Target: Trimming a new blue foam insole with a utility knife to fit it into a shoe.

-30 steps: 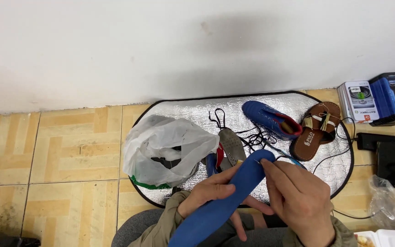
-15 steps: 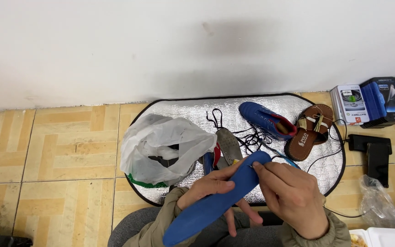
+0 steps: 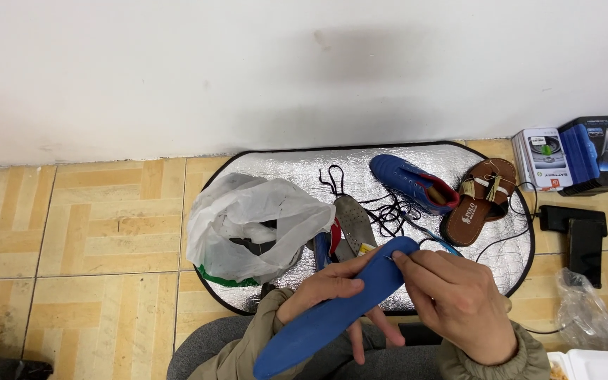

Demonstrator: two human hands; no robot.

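Both hands grip a blue insole (image 3: 339,309); a white plastic bag (image 3: 251,225) holds something dark.

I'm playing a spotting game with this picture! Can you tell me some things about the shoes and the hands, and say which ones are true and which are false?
1. Both hands hold a long blue insole. True: the left hand grips its middle and the right hand pinches its tip.
2. The blue shoe lies on the silver mat. True.
3. The brown sandal is inside the white plastic bag. False: it lies on the mat beside the blue shoe.
4. The mat is spread on a wooden table. False: it lies on a tiled floor.
5. Black laces lie on the mat. True.
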